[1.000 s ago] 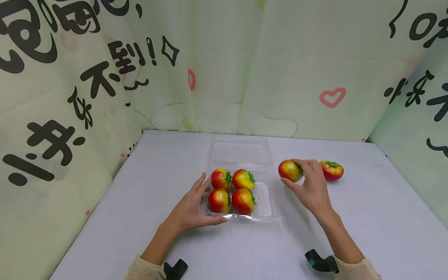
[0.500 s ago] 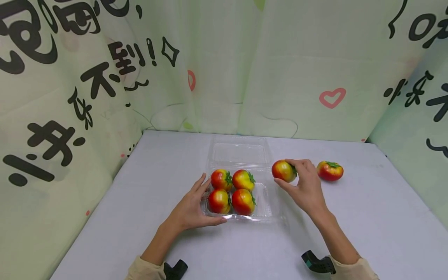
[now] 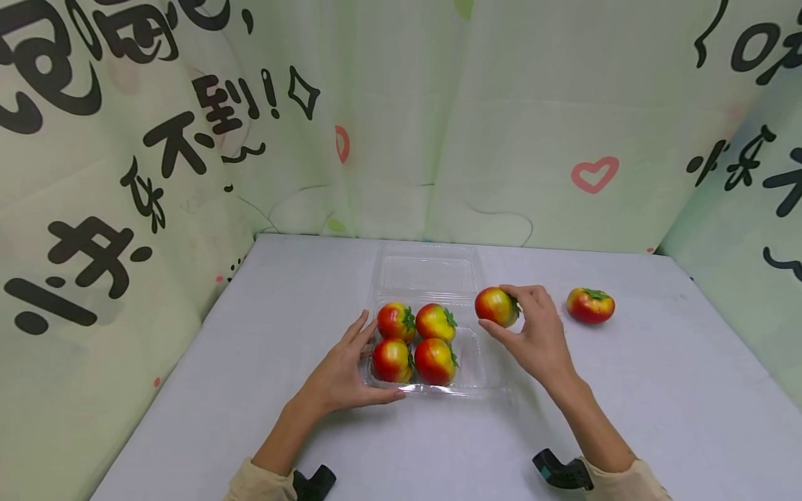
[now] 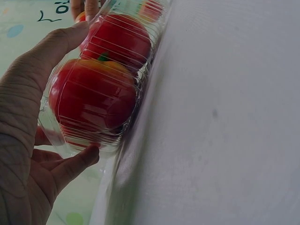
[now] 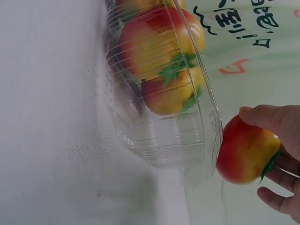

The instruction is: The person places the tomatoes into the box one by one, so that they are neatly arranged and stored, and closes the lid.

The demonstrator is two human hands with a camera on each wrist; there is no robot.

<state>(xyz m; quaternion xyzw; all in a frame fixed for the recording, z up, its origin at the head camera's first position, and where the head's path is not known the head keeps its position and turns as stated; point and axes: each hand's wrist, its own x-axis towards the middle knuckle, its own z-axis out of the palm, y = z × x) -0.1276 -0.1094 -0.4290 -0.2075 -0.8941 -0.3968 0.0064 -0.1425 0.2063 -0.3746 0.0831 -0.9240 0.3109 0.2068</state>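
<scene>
My right hand (image 3: 532, 332) pinches a red-and-yellow persimmon (image 3: 495, 307) between thumb and fingers, above the right edge of a clear plastic box (image 3: 470, 355). In the right wrist view that persimmon (image 5: 246, 150) is beside the box's rim, its green leaves toward the fingers. My left hand (image 3: 341, 369) holds the box's near left corner, thumb along the front wall and fingers along the left side. Several persimmons (image 3: 435, 360) sit in the box's left and middle part; the left wrist view shows one (image 4: 93, 93) through the ribbed wall.
The box's clear lid (image 3: 429, 275) lies folded back behind it. One more persimmon (image 3: 590, 306) rests on the white table (image 3: 658, 390) to the right. A printed curtain (image 3: 501, 125) encloses the back and sides.
My right hand has moved left with the persimmon, from beside the box to over its right edge. The left hand and the boxed persimmons have stayed in place.
</scene>
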